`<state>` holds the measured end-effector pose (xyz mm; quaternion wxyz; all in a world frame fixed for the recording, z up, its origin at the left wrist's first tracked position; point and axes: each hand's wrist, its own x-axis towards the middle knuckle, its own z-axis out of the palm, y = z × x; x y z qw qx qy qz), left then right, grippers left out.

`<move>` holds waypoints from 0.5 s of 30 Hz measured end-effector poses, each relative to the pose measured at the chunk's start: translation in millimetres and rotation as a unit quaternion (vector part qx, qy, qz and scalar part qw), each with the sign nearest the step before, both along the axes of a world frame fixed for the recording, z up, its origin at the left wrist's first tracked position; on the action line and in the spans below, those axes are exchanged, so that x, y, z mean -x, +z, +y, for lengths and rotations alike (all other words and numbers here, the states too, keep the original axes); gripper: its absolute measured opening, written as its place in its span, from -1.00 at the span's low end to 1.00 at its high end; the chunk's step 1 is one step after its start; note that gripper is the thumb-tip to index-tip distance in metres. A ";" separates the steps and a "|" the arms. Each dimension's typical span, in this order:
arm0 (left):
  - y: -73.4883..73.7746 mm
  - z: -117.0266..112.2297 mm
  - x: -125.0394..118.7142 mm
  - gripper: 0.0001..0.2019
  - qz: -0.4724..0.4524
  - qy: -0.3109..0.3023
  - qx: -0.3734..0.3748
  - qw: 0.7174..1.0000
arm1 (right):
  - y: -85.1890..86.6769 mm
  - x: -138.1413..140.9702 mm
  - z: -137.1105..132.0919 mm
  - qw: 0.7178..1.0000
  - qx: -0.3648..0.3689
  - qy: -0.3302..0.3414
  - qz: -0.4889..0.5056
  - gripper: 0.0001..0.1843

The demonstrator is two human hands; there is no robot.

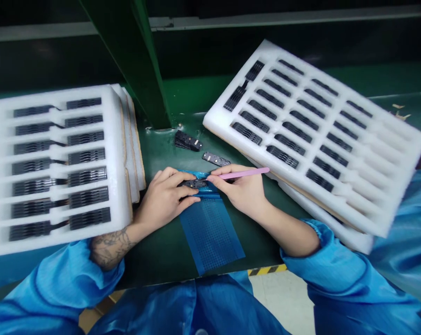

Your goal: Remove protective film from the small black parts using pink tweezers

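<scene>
My left hand (166,197) is closed around a small black part (193,184), pinning it at the top of a blue perforated sheet (212,235) on the green bench. My right hand (241,188) pinches pink tweezers (247,173), whose tip points left and touches the black part. Both hands meet over the upper end of the blue sheet. Blue sleeves cover both forearms.
A stack of white foam trays (60,163) filled with black parts lies at the left. Another white foam tray (311,130) leans at the right over a second one. Two loose black parts (187,141) (215,159) lie behind the hands. A green post (140,60) rises at centre back.
</scene>
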<state>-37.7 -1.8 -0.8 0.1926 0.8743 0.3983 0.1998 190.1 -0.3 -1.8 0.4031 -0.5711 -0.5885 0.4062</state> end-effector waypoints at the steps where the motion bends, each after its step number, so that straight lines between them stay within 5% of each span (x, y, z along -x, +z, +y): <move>1: 0.2 -0.1 0.0 -0.83 0.002 0.000 0.000 1.000 | 0.3 -0.1 0.0 1.000 0.002 0.001 -0.001 -0.84; 11: 0.9 -0.4 -0.4 -0.83 0.007 -0.001 0.000 1.000 | -0.8 -4.0 1.0 0.998 -0.009 -0.029 0.059 -0.80; 15: -0.3 -0.8 -0.1 -0.82 0.000 -0.003 -0.005 1.000 | -4.2 -11.5 1.6 0.989 -0.114 0.004 0.099 -0.73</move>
